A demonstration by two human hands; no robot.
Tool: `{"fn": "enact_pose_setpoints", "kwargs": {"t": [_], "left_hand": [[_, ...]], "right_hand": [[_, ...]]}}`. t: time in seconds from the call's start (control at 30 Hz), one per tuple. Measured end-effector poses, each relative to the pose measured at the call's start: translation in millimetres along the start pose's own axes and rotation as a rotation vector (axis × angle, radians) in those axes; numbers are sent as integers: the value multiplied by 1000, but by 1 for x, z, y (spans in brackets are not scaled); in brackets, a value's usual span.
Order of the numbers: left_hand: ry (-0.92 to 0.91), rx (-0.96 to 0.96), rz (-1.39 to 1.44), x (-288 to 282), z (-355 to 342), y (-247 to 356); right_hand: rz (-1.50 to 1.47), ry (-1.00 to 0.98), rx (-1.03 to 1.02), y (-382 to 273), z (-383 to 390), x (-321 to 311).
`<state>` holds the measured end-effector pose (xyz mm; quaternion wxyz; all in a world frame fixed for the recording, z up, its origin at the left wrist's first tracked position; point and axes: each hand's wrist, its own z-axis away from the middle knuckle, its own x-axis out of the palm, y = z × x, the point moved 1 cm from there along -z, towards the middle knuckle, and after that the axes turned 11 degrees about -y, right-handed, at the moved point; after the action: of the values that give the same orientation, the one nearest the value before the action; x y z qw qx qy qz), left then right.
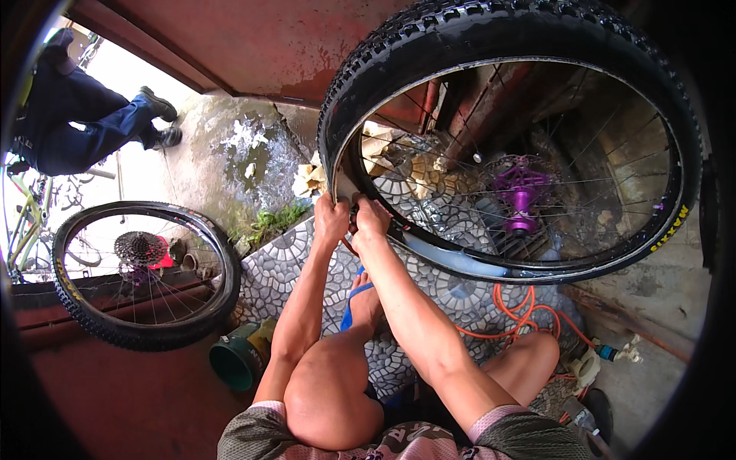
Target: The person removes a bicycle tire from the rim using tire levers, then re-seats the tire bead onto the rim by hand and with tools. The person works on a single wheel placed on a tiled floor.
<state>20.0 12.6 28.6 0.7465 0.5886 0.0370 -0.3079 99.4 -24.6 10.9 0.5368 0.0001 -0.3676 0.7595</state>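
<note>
A big bicycle wheel with a purple hub (521, 195) stands before me, its knobby black tire (498, 34) wet on top. Along the left side, the tire's edge gapes away from the black rim (675, 165). My left hand (331, 219) is closed on the tire's edge at the lower left. Right beside it, my right hand (372, 218) is also closed at the tire's edge, close to the rim. A small dark thing between the hands is too hidden to name. Milky pale-blue liquid or film (452, 257) shows along the wheel's lower inside.
Another bicycle wheel (146, 337) with a cassette is at left, above a green bucket (234, 362). An orange hose (529, 316) coils on the pebble-patterned floor (287, 257) at right. A person in dark trousers (115, 126) is at far left near a bicycle (29, 215).
</note>
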Motion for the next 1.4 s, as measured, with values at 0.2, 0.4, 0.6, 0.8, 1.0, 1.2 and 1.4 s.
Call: {"fn": "enact_pose_setpoints", "kwargs": {"t": [0.2,0.4,0.6,0.8,1.0,1.2,1.4], "left_hand": [[-46,-18,89,-1,1,1],[33,174,294,4,8,1],[41,235,164,-1,8,-5],[-22,225,111,1,9,2],[24,260,72,3,15,4],[46,287,-7,6,15,9],[26,220,7,4,14,7]], "right_hand": [[-16,-46,-56,6,1,-2],[-44,-93,-208,7,32,-1],[95,-29,-274,8,35,-1],[148,-27,-307,3,10,-5],[255,-13,-170,0,1,-3],[94,-15,-194,-1,0,5],[84,-61,-107,-9,6,5]]}}
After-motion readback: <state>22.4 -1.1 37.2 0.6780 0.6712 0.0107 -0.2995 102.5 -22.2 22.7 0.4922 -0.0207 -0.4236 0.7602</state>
